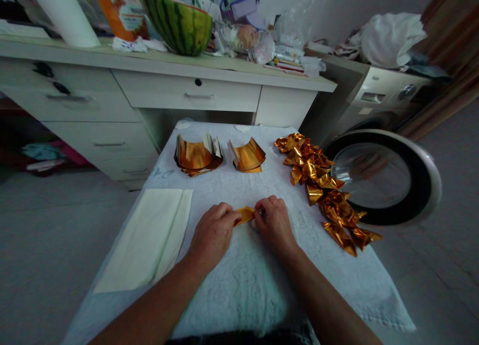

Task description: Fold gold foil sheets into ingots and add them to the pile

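A small strip of gold foil paper (245,215) lies between my two hands over the middle of the cloth-covered table (239,280). My left hand (214,231) pinches its left end, and my right hand (274,222) has its fingers closed on the right end. Beyond them stand two curved stacks of gold foil sheets, a larger one (196,156) and a smaller one (249,156). Folded shiny gold foil pieces (312,170) form a long heap along the table's right side. On the left lies a flat pale folded sheet (144,237).
A white cabinet (187,88) stands behind the table, its top holding half a watermelon (177,25), an orange packet (121,10) and plastic bags. At the right, the open round door (377,175) of a washing machine (389,88) reaches close to the foil heap.
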A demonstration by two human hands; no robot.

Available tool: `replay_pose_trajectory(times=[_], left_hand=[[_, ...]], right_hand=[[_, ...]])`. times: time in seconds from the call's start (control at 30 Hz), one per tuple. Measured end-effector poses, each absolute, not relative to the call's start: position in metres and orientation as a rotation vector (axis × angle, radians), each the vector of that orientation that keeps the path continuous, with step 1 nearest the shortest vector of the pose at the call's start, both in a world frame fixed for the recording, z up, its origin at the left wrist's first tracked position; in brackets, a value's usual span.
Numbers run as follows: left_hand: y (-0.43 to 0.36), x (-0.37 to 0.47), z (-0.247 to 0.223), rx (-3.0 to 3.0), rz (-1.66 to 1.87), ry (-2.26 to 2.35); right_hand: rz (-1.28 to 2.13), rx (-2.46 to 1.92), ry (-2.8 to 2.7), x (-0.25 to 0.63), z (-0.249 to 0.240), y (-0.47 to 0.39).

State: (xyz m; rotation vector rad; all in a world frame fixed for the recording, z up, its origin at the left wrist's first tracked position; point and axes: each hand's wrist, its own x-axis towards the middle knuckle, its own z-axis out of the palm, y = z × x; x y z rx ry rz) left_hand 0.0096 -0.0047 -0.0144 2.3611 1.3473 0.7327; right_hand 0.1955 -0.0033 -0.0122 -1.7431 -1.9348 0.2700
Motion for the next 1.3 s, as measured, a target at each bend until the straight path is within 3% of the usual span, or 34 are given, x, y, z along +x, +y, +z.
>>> replay_pose_trajectory(times=[0.3,0.9,1.3], left_hand=[[0.001,0.007,-0.015,2.295,0.738,1.262],[0.006,-0.007,-0.006,2.234,0.564,1.293],[0.006,-0.005,-0.006,2.196,0.554,1.353]], right_hand=[[0.420,-1.457,-2.169,0.194,-0.009,-0.004],[0.249,-1.855,-2.218,0.169,0.003,-0.007],[0.411,-1.823,-2.296,0.186,0.008,0.014]])
